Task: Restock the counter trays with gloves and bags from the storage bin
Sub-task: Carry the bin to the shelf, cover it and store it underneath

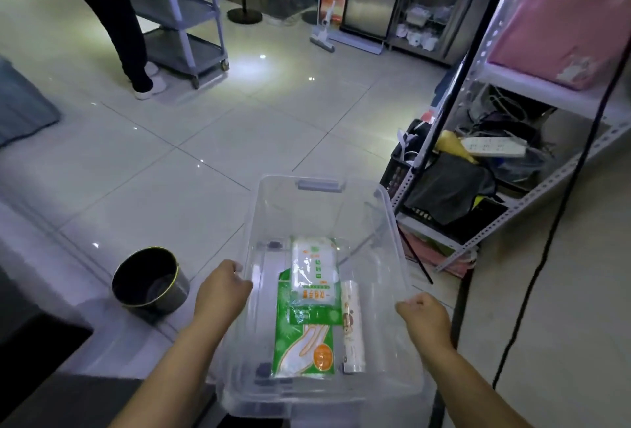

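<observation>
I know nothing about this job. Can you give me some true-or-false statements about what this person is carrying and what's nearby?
1. The left hand and right hand grip opposite side rims of the clear bin. True.
2. The bin is empty. False: it holds glove packs and a roll.
3. A black bucket stands on the floor left of the bin. True.
4. A lid covers the bin. False: its top is open.
5. Another person stands beside a grey cart. True.

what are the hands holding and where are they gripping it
Both hands hold the clear storage bin: the left hand grips its left rim, the right hand its right rim.
</observation>
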`<state>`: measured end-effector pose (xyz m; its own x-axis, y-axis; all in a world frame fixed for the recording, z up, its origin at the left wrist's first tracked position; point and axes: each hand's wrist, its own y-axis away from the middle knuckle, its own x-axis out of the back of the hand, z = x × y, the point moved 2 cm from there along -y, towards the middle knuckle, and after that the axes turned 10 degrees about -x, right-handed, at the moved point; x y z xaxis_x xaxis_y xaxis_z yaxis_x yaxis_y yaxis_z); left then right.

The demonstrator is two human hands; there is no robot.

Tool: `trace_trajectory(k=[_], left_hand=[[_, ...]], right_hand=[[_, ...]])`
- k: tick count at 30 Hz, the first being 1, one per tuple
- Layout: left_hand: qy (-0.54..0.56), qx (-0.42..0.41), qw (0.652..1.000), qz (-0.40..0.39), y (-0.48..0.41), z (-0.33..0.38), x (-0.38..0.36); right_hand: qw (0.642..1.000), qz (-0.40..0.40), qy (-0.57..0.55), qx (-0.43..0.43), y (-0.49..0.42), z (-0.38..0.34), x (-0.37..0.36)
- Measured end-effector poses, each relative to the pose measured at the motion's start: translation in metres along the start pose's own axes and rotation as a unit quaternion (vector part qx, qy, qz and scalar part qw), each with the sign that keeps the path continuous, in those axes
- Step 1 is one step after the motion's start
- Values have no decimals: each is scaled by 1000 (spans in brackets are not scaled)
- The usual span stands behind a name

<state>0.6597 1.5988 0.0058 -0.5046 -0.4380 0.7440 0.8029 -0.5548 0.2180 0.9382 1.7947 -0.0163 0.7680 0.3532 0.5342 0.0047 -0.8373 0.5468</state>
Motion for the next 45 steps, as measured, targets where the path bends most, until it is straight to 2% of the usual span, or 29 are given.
trace_trajectory(k=[7,11,21,29,38,45], left_hand=[[-44,-46,997,-41,-172,52,1],[-55,-70,995,-39,-264,82,21],[16,-43,999,-24,-416,91,70],[23,-8,1000,-9,-542,104,84],[4,11,1000,11,-721,173,98],[29,19,999,-6,-841,217,81]], right_hand=[[997,33,-43,-54,-75,-89,-49],[994,51,-63,-77,-100,-159,-80],[998,38,-43,0,-174,-319,-143],[999,11,4,38,-281,-432,-209],[998,-43,-34,28,-416,-573,-270],[999,-29,-28,30,-510,-670,-286]])
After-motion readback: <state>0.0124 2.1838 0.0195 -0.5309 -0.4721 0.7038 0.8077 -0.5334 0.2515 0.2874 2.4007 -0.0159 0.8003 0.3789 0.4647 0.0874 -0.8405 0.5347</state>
